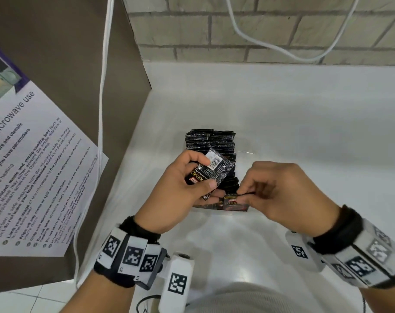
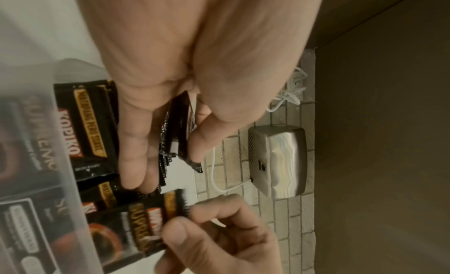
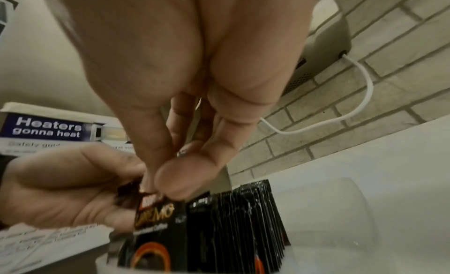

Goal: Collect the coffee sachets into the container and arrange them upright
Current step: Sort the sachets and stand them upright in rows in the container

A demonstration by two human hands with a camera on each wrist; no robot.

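A clear plastic container [image 1: 246, 154] stands on the white counter, packed with a row of upright black coffee sachets [image 1: 221, 141]. My left hand [image 1: 203, 172] hovers over its near end and grips a few black sachets [image 1: 216, 169] between thumb and fingers. My right hand [image 1: 242, 193] pinches the top edge of one sachet [image 1: 233, 201] standing at the near end of the container. The right wrist view shows thumb and forefinger [image 3: 170, 180] on that sachet [image 3: 155, 211], in front of the upright row [image 3: 243, 220]. In the left wrist view my left hand's sachets [image 2: 177, 128] are edge-on.
A brown panel with a microwave-use poster [image 1: 34, 166] stands at the left, with a white cable [image 1: 104, 86] hanging along it. A brick wall [image 1: 282, 30] backs the white counter [image 1: 304, 120]. A metal box [image 2: 277, 160] is mounted on the wall.
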